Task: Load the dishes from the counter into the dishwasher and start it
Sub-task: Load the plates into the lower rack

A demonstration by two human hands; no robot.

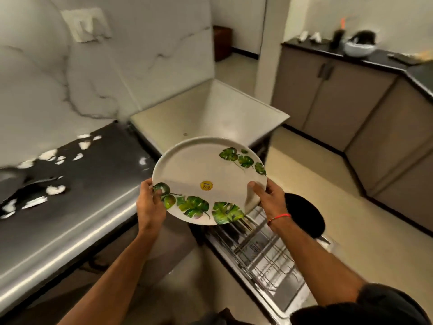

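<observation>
Item: leaf-patterned plate [206, 174], held in the air above the pulled-out dishwasher rack [264, 256], bench [70, 207] at nine o'clock. Risk: it may slip and strike the rack wires, since only its rim is pinched (yellow sticker still on). Left hand [150, 205] grips the rim at eight o'clock; right hand [267, 198] grips it at four o'clock, fingers curled.
</observation>
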